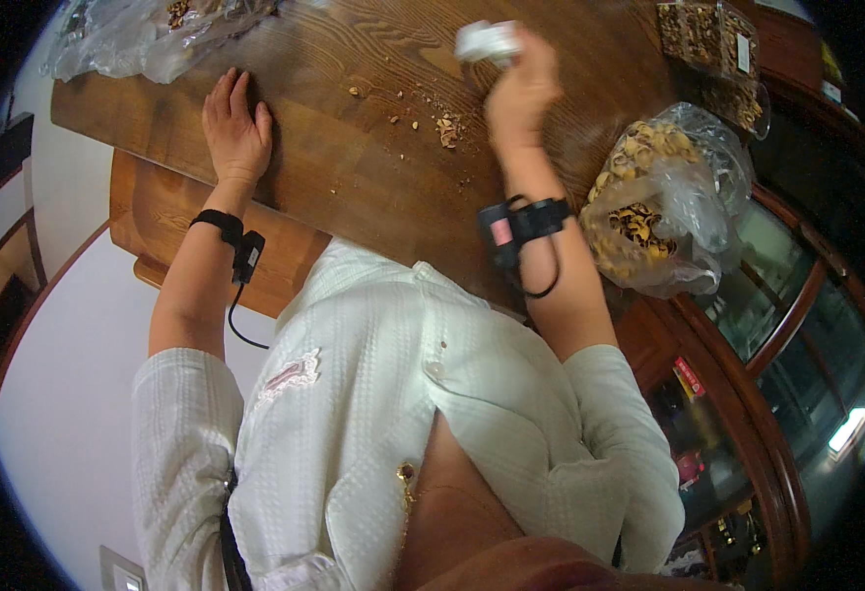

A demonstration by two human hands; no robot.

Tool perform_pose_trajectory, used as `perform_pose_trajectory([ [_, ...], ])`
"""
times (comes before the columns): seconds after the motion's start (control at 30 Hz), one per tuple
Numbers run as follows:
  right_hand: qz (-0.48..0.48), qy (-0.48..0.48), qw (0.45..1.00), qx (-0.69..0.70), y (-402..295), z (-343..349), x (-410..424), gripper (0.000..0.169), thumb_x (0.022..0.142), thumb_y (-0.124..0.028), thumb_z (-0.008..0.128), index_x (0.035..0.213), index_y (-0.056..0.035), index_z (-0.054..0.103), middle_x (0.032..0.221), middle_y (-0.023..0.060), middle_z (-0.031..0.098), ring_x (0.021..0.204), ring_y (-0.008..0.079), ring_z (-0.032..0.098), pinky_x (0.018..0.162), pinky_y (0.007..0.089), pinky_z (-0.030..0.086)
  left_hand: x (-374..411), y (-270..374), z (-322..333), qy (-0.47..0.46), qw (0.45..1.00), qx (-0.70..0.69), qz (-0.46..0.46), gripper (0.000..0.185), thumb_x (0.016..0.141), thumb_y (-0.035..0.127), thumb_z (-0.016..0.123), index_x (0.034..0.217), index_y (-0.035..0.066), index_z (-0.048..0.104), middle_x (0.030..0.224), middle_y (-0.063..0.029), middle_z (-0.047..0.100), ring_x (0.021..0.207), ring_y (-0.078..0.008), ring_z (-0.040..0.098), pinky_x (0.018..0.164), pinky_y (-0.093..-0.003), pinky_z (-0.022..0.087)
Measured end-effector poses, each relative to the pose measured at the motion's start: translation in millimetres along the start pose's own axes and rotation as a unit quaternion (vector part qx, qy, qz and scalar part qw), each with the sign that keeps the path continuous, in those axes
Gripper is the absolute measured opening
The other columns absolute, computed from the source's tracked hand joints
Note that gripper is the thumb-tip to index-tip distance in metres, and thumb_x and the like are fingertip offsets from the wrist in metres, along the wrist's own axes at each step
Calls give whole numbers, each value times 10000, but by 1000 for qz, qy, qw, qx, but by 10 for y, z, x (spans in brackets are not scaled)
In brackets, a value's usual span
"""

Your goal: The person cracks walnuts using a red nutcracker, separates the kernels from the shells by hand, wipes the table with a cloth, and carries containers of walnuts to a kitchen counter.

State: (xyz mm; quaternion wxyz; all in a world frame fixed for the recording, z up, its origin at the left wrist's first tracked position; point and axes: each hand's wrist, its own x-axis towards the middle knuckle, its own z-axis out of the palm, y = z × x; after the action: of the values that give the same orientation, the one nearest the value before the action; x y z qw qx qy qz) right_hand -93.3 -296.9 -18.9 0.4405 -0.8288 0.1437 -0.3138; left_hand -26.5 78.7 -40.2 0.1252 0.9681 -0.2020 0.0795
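My left hand [237, 129] lies palm down near the table's edge, fingers a little apart and nothing in it. In my right hand [527, 92], blurred by motion, is a crumpled white tissue or cloth [488, 42] held over the wooden table [314, 118]. Left of my right wrist, a small heap of broken shell bits [449, 131] sits among scattered brown crumbs. A single nut or shell piece [353, 91] lies apart, between my two hands.
A clear plastic bag of nut shells [650, 148], seemingly pistachio, stands right of my right forearm. Behind it are clear packs of nuts [706, 37]. More clear plastic bags [159, 44] lie at the far left. A glass-fronted wooden cabinet [787, 325] stands at the right.
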Motion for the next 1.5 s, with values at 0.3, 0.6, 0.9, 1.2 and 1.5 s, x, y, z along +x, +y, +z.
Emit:
perform_pose_trajectory([
  [0.3,170,-124,906,-368,699,-993,-271,728,1030,-420,426,1555,33,206,1634,260,99,1515,415,74,1219,512,88,0,52,-19,-10,1000,-8,-11,492,945,283,529,1400,103,478,1492,-105,422,1398,-309,366,1186,-472,240],
  [0.6,-121,-72,910,-390,573,415,932,608,897,-324,607,1350,50,451,1299,247,518,1142,422,493,1002,510,388,3,67,-37,20,1000,-19,2,500,930,246,575,1396,87,492,1485,-121,461,1360,-336,417,1145,-464,313],
  [0.9,-233,-456,840,-181,-365,585,-43,658,878,-119,516,1506,-12,351,1620,211,217,1508,360,189,1240,475,136,-2,55,-69,30,999,-35,-9,493,918,278,546,1377,106,505,1473,-91,443,1379,-300,393,1181,-471,261],
  [1.2,-279,-440,821,-235,-237,305,354,459,855,-86,584,1314,-83,591,1395,182,528,1256,387,492,1053,479,421,-32,26,47,31,999,-28,3,490,928,289,542,1382,107,503,1470,-98,441,1377,-303,390,1184,-474,255],
  [1.5,67,-93,989,-95,-131,-831,-233,433,787,69,657,1188,-85,711,1256,101,631,1056,239,626,896,328,509,-3,0,117,28,999,24,27,489,925,304,544,1360,81,532,1441,-145,477,1317,-355,430,1124,-484,300],
])
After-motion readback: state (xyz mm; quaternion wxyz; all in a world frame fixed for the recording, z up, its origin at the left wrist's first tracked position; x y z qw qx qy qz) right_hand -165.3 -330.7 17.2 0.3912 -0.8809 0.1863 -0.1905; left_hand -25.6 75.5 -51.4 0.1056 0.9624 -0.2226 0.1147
